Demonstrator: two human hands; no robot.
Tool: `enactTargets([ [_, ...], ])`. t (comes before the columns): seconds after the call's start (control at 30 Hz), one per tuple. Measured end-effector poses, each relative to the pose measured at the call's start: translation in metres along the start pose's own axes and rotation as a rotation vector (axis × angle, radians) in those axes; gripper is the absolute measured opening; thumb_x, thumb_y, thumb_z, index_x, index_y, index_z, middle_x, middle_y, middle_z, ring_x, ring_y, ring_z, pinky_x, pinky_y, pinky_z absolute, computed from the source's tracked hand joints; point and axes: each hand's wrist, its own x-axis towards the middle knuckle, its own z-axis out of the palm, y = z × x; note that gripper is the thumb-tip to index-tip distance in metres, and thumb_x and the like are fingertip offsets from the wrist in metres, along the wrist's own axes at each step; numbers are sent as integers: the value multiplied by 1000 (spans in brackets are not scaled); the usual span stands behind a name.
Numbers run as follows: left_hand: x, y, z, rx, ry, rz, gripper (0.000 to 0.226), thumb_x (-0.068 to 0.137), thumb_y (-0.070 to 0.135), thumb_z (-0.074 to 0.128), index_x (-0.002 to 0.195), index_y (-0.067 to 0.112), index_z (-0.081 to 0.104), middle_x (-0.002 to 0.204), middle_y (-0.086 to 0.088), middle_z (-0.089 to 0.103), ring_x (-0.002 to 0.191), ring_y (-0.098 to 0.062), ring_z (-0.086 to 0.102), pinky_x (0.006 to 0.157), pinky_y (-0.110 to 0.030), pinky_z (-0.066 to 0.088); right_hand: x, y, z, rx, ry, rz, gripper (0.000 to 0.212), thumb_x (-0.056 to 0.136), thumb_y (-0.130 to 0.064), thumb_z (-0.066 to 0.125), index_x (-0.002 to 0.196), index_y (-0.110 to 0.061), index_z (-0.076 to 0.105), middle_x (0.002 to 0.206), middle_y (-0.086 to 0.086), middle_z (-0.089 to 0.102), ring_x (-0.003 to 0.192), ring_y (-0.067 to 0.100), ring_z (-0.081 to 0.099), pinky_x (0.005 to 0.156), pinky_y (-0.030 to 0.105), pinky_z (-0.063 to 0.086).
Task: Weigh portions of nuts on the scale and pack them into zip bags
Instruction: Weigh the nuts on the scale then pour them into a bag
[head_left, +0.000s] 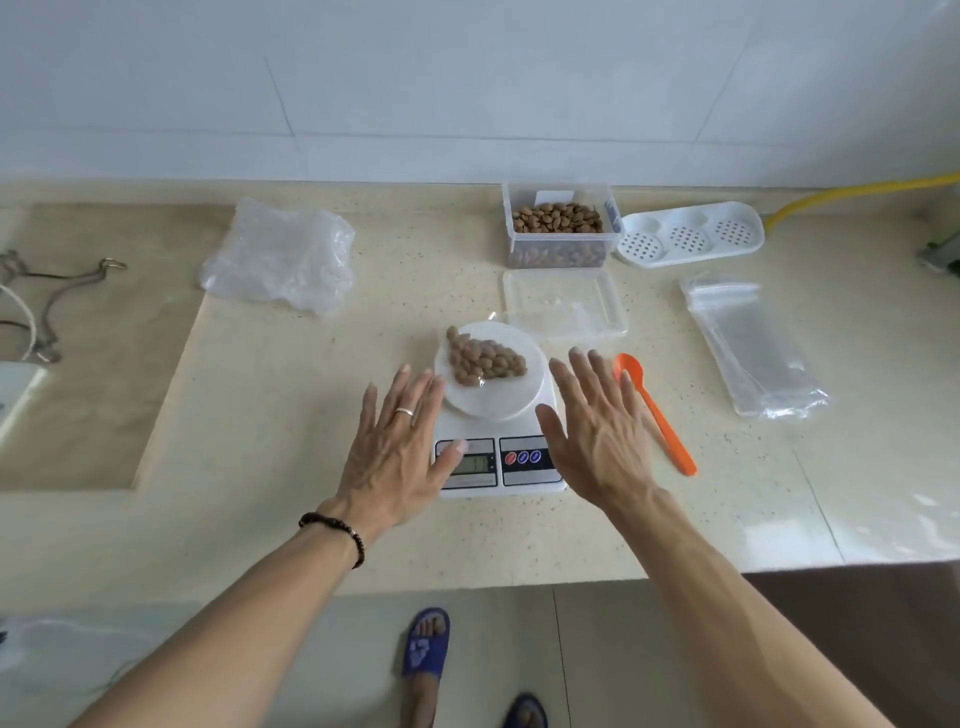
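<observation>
Two bare hands, left (397, 449) and right (597, 426), each grip spread flat and empty, flank a white digital scale (496, 415); between them, a clear bag of brown nuts (483, 361) on its round platform.

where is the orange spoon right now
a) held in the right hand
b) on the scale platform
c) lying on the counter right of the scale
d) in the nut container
c: the orange spoon lies flat on the counter just right of the scale, beside the open right hand, which holds nothing.
</observation>
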Motion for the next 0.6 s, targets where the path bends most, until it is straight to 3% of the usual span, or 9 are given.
enactTargets([
  [0.17, -37, 11, 12, 23, -58, -52, 89, 86, 71, 1, 155, 16, -6, 163, -6, -7, 148, -20, -20, 119, -47, -12, -27, -3, 9, -46, -43, -59, 69, 94, -53, 10, 155, -21, 20, 165, 6, 7, 152, 24, -3, 117, 45, -11],
  [0.43, -49, 19, 9, 25, -13, -74, 81, 86, 70, 1, 147, 18, -17, 160, -4, -13, 147, -20, -20, 119, -47, -12, -42, -4, 2, -40, -43, -67, 74, 92, -58, 3, 157, -23, 11, 165, 3, -1, 150, 19, -12, 115, 43, -19],
  [0.6, -49, 19, 8, 2, -11, -80, 79, 86, 68, -4, 147, 20, -19, 157, 0, -20, 146, -18, -23, 118, -44, -16, -39, -6, -1, -44, -35, -62, 73, 91, -56, 3, 156, -24, 11, 165, 5, -1, 151, 22, -10, 116, 43, -16],
])
